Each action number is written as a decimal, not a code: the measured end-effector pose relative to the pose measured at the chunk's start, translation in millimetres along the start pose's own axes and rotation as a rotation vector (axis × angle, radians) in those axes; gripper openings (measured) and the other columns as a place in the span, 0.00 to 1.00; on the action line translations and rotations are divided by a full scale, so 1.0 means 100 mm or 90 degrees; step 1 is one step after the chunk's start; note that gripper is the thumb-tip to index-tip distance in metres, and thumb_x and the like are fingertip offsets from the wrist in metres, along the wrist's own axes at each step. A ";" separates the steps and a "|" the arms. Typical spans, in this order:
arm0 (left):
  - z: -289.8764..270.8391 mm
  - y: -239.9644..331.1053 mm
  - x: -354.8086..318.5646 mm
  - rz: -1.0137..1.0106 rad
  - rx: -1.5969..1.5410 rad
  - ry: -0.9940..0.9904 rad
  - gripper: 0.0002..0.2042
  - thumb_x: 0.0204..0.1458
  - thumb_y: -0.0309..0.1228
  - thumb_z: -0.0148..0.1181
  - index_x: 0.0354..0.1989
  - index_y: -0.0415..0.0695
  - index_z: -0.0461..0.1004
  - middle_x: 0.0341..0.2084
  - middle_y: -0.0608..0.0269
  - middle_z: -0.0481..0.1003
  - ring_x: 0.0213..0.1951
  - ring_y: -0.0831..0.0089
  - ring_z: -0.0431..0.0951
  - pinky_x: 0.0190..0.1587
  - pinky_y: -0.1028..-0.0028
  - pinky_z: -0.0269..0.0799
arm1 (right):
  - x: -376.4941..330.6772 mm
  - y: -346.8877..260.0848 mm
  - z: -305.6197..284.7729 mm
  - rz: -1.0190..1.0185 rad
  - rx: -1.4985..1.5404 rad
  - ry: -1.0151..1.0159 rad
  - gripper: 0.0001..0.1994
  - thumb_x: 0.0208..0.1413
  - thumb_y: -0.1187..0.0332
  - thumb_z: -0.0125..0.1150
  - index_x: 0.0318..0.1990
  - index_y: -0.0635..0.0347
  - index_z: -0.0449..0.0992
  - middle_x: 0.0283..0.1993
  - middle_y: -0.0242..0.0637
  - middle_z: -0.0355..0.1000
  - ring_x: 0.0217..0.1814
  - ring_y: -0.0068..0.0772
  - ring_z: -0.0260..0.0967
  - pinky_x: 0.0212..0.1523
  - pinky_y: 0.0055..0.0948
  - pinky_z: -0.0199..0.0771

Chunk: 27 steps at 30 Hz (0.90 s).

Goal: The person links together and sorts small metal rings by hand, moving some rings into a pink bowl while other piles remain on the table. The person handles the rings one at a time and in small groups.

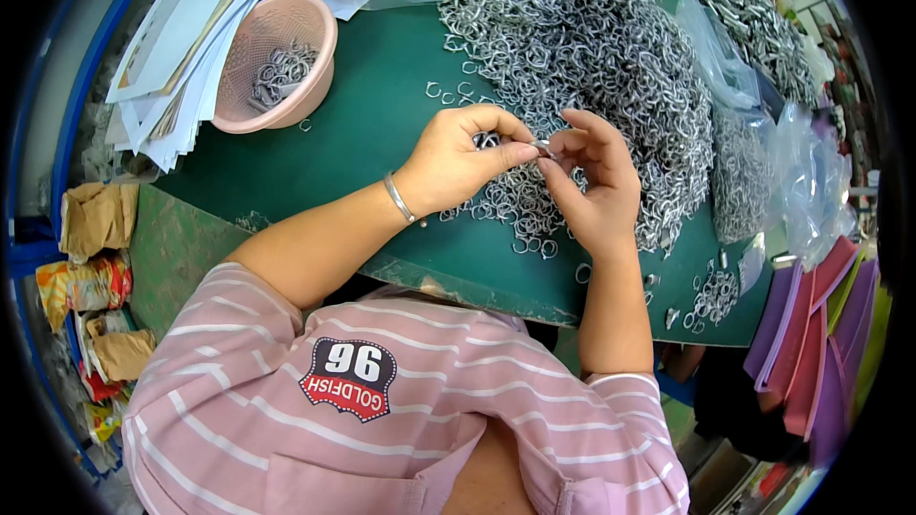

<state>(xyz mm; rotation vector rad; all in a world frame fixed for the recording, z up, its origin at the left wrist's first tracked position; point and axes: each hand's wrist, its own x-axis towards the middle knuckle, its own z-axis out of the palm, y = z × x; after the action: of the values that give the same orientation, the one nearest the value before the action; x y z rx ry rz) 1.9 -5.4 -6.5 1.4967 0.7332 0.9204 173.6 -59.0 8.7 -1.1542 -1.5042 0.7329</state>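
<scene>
Green work table (372, 67) takes up most of the view. On it, a big heap of grey metal rings (592, 29) covers the middle and far right, thinning out toward the near edge.

Second heap, longer metal parts (744, 19), far right behind the ring heap. Stack of papers (181, 29) at the far left corner, fanned out, partly over a pink basket (272, 24); basket is tilted, with some metal parts in its bottom. Pink, purple and green sheets (811, 315) hang off to the right, beside the table. Clear bag of rings (741, 176) sits against the heap's right side.

Left hand (448, 157): over the near-left part of the heap, thumb and index pinched, bracelet on wrist. Right hand (601, 181): facing it, thumb and index also closed in on the same part, other fingers curled loosely.

Small ring cluster (713, 296) near the table's right front corner. Small metal piece (542, 147) is between both sets of fingertips, above the heap; mostly covered, so exact shape can't be told. Few loose rings (434, 90) lie just left of the heap.
</scene>
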 end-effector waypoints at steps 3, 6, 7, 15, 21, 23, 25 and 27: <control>-0.03 0.02 0.01 0.015 0.037 0.015 0.07 0.48 0.28 0.64 0.33 0.39 0.77 0.26 0.68 0.75 0.31 0.83 0.72 0.33 0.81 0.67 | 0.00 -0.02 -0.01 -0.024 0.053 0.027 0.20 0.49 0.80 0.60 0.51 0.64 0.65 0.36 0.37 0.73 0.35 0.22 0.70 0.35 0.18 0.69; -0.03 0.03 0.00 -0.002 0.057 0.002 0.07 0.48 0.29 0.64 0.31 0.38 0.78 0.27 0.67 0.75 0.31 0.82 0.72 0.34 0.81 0.68 | 0.00 0.02 -0.02 0.042 0.103 0.048 0.19 0.51 0.80 0.58 0.51 0.64 0.64 0.38 0.38 0.73 0.37 0.22 0.70 0.38 0.19 0.69; -0.04 0.03 0.00 -0.014 0.045 0.002 0.07 0.48 0.29 0.64 0.31 0.39 0.78 0.27 0.67 0.75 0.31 0.82 0.72 0.35 0.80 0.67 | 0.01 0.01 -0.01 0.063 0.127 0.036 0.17 0.52 0.79 0.57 0.50 0.64 0.65 0.39 0.38 0.73 0.38 0.22 0.70 0.40 0.20 0.70; -0.05 0.01 0.01 -0.018 -0.019 0.019 0.06 0.48 0.29 0.64 0.31 0.39 0.78 0.26 0.67 0.75 0.31 0.81 0.72 0.34 0.80 0.68 | -0.01 0.07 0.04 0.094 0.121 -0.036 0.20 0.46 0.81 0.64 0.47 0.63 0.67 0.39 0.33 0.70 0.39 0.21 0.70 0.38 0.19 0.71; -0.04 0.01 -0.02 -0.015 -0.056 0.027 0.05 0.49 0.28 0.63 0.30 0.39 0.78 0.26 0.67 0.74 0.29 0.81 0.72 0.32 0.81 0.67 | -0.03 0.05 0.11 0.120 0.128 -0.044 0.19 0.45 0.82 0.64 0.45 0.63 0.67 0.37 0.32 0.71 0.39 0.20 0.69 0.40 0.19 0.70; -0.03 0.03 -0.03 -0.058 -0.104 0.034 0.05 0.49 0.28 0.63 0.31 0.39 0.78 0.23 0.68 0.74 0.24 0.84 0.69 0.26 0.83 0.64 | -0.02 0.05 0.13 0.129 0.157 -0.044 0.19 0.45 0.82 0.64 0.45 0.64 0.67 0.37 0.32 0.71 0.39 0.20 0.69 0.40 0.19 0.70; -0.02 0.05 -0.01 -0.102 -0.149 0.032 0.06 0.50 0.29 0.62 0.32 0.40 0.77 0.20 0.70 0.71 0.18 0.87 0.64 0.18 0.85 0.59 | -0.01 0.01 0.11 0.137 0.170 -0.042 0.18 0.45 0.82 0.64 0.45 0.64 0.67 0.36 0.32 0.71 0.40 0.20 0.68 0.40 0.19 0.70; -0.02 0.07 -0.03 -0.170 -0.136 0.006 0.08 0.47 0.29 0.64 0.32 0.37 0.78 0.25 0.66 0.75 0.27 0.83 0.71 0.31 0.80 0.67 | -0.05 0.01 0.08 0.149 0.176 -0.031 0.12 0.50 0.80 0.61 0.43 0.67 0.70 0.36 0.34 0.71 0.36 0.21 0.70 0.37 0.20 0.73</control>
<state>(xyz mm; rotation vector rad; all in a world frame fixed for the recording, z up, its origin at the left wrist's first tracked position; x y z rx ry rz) -2.0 -7.8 -0.3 1.1755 0.7929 0.7771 166.4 -62.7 3.5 -1.1168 -1.2708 1.0991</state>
